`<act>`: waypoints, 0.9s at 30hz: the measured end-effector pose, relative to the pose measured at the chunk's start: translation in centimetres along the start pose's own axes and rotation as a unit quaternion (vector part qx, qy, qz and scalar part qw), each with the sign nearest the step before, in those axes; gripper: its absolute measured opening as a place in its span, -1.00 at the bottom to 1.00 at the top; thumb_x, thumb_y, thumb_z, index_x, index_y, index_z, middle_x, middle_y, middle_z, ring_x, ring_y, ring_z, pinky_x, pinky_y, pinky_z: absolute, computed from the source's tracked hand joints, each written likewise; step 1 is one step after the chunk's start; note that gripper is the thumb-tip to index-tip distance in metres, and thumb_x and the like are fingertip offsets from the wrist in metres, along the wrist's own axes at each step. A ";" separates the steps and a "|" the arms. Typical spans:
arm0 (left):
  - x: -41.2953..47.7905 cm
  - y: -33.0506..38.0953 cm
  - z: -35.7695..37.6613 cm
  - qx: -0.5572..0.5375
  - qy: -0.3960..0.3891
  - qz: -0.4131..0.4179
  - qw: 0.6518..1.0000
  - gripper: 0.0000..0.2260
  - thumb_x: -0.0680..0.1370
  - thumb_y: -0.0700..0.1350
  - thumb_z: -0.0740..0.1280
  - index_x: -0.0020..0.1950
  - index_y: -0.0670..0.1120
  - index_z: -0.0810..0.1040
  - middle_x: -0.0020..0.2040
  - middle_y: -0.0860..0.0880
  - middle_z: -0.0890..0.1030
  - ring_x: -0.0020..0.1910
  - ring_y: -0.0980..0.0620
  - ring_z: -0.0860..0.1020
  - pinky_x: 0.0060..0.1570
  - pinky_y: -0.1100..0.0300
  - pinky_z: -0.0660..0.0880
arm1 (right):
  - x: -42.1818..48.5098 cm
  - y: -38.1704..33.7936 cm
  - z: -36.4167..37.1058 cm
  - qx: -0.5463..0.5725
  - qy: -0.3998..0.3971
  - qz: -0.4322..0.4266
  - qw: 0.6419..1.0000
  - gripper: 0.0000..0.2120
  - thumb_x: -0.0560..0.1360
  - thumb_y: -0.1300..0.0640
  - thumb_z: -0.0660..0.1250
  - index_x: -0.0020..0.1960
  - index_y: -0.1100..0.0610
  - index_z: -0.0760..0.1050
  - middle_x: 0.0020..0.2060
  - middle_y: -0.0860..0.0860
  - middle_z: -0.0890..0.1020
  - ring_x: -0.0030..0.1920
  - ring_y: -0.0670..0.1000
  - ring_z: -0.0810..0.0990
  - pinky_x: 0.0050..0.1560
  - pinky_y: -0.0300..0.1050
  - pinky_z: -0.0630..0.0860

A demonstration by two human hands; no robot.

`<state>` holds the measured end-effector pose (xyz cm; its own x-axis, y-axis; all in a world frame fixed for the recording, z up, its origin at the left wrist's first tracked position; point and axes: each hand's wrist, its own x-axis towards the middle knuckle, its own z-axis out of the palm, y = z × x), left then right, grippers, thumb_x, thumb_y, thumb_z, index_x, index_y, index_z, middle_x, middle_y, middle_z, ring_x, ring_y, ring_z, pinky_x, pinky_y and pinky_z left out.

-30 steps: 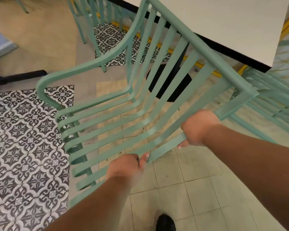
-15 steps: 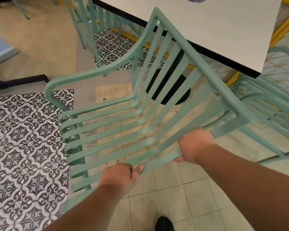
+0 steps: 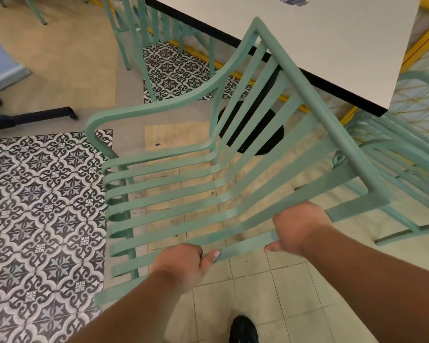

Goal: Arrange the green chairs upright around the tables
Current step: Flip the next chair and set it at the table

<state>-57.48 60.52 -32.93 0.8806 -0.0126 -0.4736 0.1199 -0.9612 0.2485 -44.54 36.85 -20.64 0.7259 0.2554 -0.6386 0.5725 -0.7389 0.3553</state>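
A green slatted metal chair [image 3: 174,191] fills the middle of the view, tilted on its side with its backrest top rail running up toward the white table [image 3: 320,40]. My left hand [image 3: 183,266] grips the nearest slat low in the frame. My right hand [image 3: 297,226] grips the same slat further right, near the backrest corner. The chair's armrest [image 3: 144,110] curves at the upper left. Its legs are mostly hidden below the seat.
A second green chair [image 3: 406,154] stands at the right beside the table. Another green chair [image 3: 139,33] stands at the top, left of the table. The table's black round base [image 3: 270,142] lies behind the slats. Patterned tiles cover the floor at left. My black shoe [image 3: 243,330] shows at the bottom.
The chair and both hands have dropped lower in the view and away from the table edge. More of the tabletop shows. Both grips stay on the same slat.
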 end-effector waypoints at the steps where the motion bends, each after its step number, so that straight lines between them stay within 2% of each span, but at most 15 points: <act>1: -0.2 -0.3 0.1 0.002 0.000 0.001 1.000 -0.20 0.37 0.59 -0.33 -0.27 0.05 0.48 -0.35 0.05 0.55 -0.35 0.09 0.51 -0.45 0.13 0.32 | -0.2 -0.4 0.2 0.004 -0.005 0.000 1.000 -0.36 0.37 -0.59 0.23 -0.07 -0.01 0.57 -0.27 -0.07 0.55 -0.17 0.07 0.51 -0.20 -0.04 0.40; 4: -0.6 -1.4 0.4 0.011 0.006 0.019 1.000 -0.15 0.31 0.61 -0.40 -0.27 0.05 0.47 -0.33 0.06 0.54 -0.34 0.10 0.50 -0.44 0.12 0.33 | -0.9 -1.6 0.7 0.031 -0.014 0.008 0.999 -0.37 0.37 -0.58 0.24 -0.06 -0.02 0.57 -0.27 -0.07 0.54 -0.18 0.06 0.49 -0.18 -0.05 0.40; 9: -0.7 -3.8 -0.4 0.025 0.011 0.039 0.999 -0.14 0.29 0.62 -0.40 -0.27 0.07 0.49 -0.34 0.07 0.55 -0.35 0.12 0.50 -0.44 0.13 0.33 | -1.5 -4.1 0.2 0.045 -0.043 0.017 0.998 -0.41 0.41 -0.55 0.23 -0.07 -0.01 0.53 -0.29 -0.06 0.50 -0.18 0.06 0.49 -0.19 -0.05 0.36; 13: -0.3 -6.5 -1.6 0.034 0.006 0.048 0.998 -0.13 0.29 0.64 -0.38 -0.25 0.07 0.49 -0.33 0.08 0.55 -0.31 0.11 0.51 -0.34 0.09 0.46 | -1.1 -6.2 -0.6 0.060 -0.081 0.018 0.995 -0.41 0.43 -0.54 0.22 -0.07 0.01 0.51 -0.31 -0.05 0.50 -0.24 0.05 0.47 -0.26 -0.07 0.34; 16: 0.1 -8.3 -2.6 0.049 -0.002 0.059 0.997 -0.11 0.27 0.64 -0.40 -0.21 0.07 0.51 -0.30 0.08 0.55 -0.28 0.09 0.52 -0.24 0.06 0.54 | -0.5 -7.8 -1.0 0.072 -0.086 0.018 0.994 -0.41 0.43 -0.54 0.22 -0.13 0.01 0.46 -0.32 -0.04 0.48 -0.27 0.04 0.43 -0.21 -0.04 0.34; 19: 0.4 -9.5 -3.2 0.054 0.000 0.065 0.996 -0.09 0.26 0.64 -0.39 -0.19 0.06 0.52 -0.30 0.08 0.55 -0.28 0.08 0.52 -0.25 0.07 0.53 | -0.1 -8.7 -1.3 0.078 -0.084 0.017 0.993 -0.41 0.44 -0.53 0.22 -0.19 0.02 0.43 -0.31 -0.04 0.50 -0.30 0.03 0.43 -0.18 -0.03 0.35; 22: 0.6 -10.0 -3.5 0.058 -0.004 0.074 0.996 -0.10 0.26 0.64 -0.41 -0.21 0.07 0.50 -0.30 0.09 0.55 -0.30 0.10 0.51 -0.30 0.10 0.48 | 0.0 -9.2 -1.6 0.085 -0.089 0.021 0.992 -0.41 0.43 -0.54 0.22 -0.12 0.01 0.46 -0.30 -0.04 0.50 -0.21 0.06 0.49 -0.16 -0.03 0.36; 25: 0.7 -10.6 -3.8 0.062 -0.001 0.082 0.995 -0.11 0.25 0.64 -0.41 -0.24 0.07 0.48 -0.32 0.09 0.55 -0.31 0.12 0.50 -0.35 0.11 0.41 | 0.1 -9.7 -2.1 0.081 -0.087 0.024 0.993 -0.40 0.42 -0.55 0.22 -0.22 0.02 0.38 -0.30 -0.04 0.50 -0.22 0.05 0.47 -0.17 -0.04 0.37; 27: 0.8 -11.2 -4.2 0.063 0.001 0.081 0.995 -0.10 0.25 0.64 -0.41 -0.25 0.05 0.49 -0.32 0.07 0.56 -0.31 0.11 0.51 -0.33 0.10 0.45 | 0.2 -10.1 -2.4 0.083 -0.088 0.025 0.992 -0.38 0.42 -0.56 0.20 -0.25 0.03 0.34 -0.31 -0.03 0.48 -0.25 0.05 0.44 -0.19 -0.05 0.36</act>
<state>-56.14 72.41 -32.55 0.8843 -0.1705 -0.4347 -0.0830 -0.9735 0.2131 -49.29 45.89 -22.76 0.6657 0.1143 -0.7374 0.4559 -0.8446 0.2806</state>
